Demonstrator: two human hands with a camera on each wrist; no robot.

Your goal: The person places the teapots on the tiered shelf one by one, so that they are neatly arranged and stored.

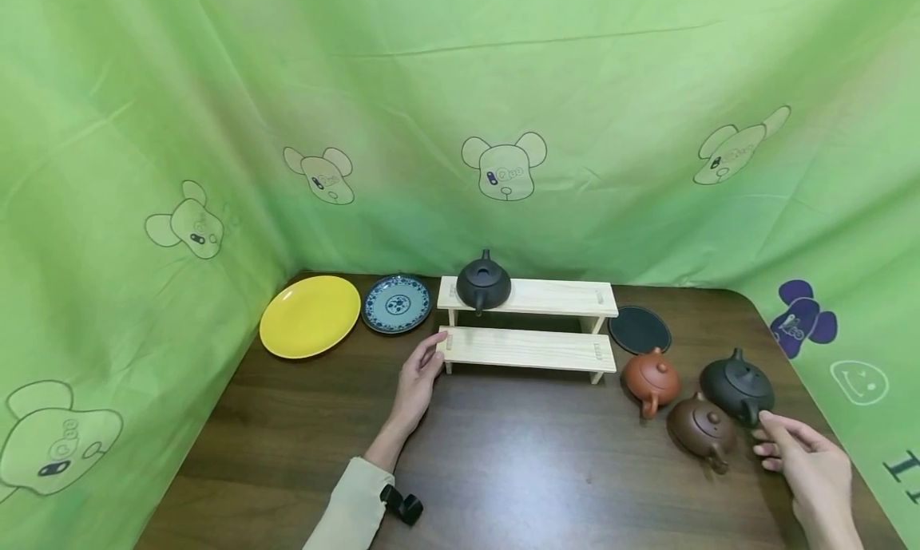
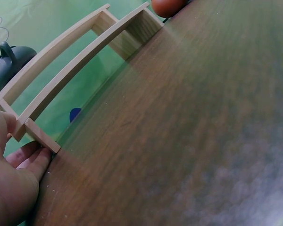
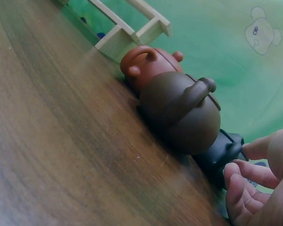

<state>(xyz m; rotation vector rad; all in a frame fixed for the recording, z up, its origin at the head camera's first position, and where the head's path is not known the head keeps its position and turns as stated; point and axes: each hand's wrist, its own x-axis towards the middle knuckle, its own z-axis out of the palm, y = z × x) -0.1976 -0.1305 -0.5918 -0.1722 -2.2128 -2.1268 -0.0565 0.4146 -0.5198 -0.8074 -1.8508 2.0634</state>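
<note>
At the left end of a two-tier wooden stand, my left hand grips the lower tier. In the left wrist view its thumb is at the board's edge and its fingers lie by the short leg. My right hand pinches the handle of a black lidded teapot on the right of the table. In the right wrist view that black teapot is partly hidden behind a brown teapot. An orange-red teapot stands close beside them. On the upper tier sits another dark teapot, without a lid.
A yellow plate and a blue patterned plate lie left of the stand. A dark round disc lies at its right end, behind the orange-red teapot. Green cloth hangs around the brown wooden table.
</note>
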